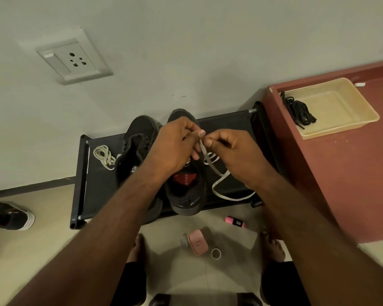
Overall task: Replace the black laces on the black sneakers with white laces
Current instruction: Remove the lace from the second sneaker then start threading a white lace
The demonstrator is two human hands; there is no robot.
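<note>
From the head camera I see two black sneakers side by side on a low black bench (97, 184) against the wall, toes toward the wall. The left sneaker (137, 140) lies with its eyelets bare and its tongue loose. The right sneaker (186, 202) shows a red insole patch in its opening and carries a flat white lace (202, 149), which crosses its upper eyelets, runs off its right side and falls in a loose loop on the bench. Both hands hang directly above this sneaker's throat, so I cannot see how far down the lacing goes. The left hand (173, 146) has its fingers curled, thumb and forefinger pinching the top of the lace. The right hand (232, 155) is just beside it, almost fingertip to fingertip, pinching the same strand a little lower; the lace rises taut from the shoe to the two pinches. A second white lace (104, 155) lies coiled on the bench, left of the left sneaker and well apart from either hand. The black laces (296, 111) sit bunched in the near-left corner of a beige tray (341, 129) on a red-brown cabinet (341, 184) to the right of the bench.
</note>
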